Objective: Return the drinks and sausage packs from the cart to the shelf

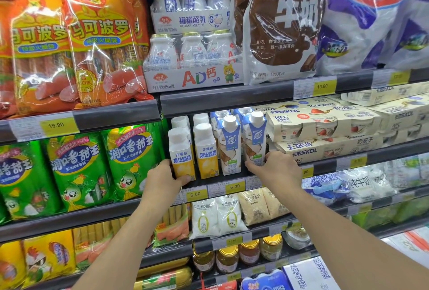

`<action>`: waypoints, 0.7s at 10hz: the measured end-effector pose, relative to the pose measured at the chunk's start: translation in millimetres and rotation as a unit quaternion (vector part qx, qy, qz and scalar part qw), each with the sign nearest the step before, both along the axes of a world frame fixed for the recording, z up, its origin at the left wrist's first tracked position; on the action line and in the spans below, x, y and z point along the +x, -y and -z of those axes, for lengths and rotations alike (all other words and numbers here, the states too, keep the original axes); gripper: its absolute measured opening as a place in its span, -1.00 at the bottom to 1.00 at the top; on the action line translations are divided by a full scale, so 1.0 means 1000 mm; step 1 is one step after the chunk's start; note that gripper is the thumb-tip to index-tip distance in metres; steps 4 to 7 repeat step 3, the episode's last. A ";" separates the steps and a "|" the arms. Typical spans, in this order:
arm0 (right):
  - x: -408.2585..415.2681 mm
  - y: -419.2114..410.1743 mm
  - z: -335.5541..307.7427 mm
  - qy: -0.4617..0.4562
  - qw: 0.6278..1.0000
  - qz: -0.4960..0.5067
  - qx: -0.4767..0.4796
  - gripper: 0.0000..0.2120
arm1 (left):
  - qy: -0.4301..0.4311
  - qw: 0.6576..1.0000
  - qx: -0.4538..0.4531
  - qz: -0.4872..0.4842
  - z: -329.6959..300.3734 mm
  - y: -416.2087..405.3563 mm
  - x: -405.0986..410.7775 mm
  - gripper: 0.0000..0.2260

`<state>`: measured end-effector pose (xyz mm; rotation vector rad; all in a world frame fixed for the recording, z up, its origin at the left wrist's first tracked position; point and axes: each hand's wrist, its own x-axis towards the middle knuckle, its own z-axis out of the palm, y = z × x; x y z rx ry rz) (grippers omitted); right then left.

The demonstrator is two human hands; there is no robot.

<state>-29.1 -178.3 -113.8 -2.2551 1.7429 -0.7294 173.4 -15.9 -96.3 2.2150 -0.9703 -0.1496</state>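
Both hands reach into the middle shelf (232,181). My left hand (163,179) grips the base of a yellow-and-white yogurt drink bottle (181,152) standing at the left end of the drink row. My right hand (276,169) holds the bottom of a blue-and-white coconut milk carton (254,137) at the right end of the same row. Between them stand another yellow bottle (205,150) and another blue carton (229,144). Green sausage packs (132,159) hang to the left, orange sausage packs (104,41) above them. The cart is out of view.
Cream yogurt multipacks (325,125) are stacked right of the cartons. Above sit white bottle multipacks (192,57) and a chocolate milk bag (281,23). Lower shelves hold white pouches (218,215), jars (228,258) and yellow sausage packs (46,259). Price tags line each shelf edge.
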 end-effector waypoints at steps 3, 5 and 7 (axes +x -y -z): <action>-0.024 -0.007 0.004 0.052 0.996 -0.063 0.019 -0.51 | -0.051 0.999 -0.009 0.010 -0.005 -0.012 -0.004 -0.50; -0.024 -0.007 0.004 0.052 0.996 -0.063 0.019 -0.51 | -0.051 0.999 -0.009 0.010 -0.005 -0.012 -0.004 -0.50; -0.024 -0.007 0.004 0.052 0.996 -0.063 0.019 -0.51 | -0.051 0.999 -0.009 0.010 -0.005 -0.012 -0.004 -0.50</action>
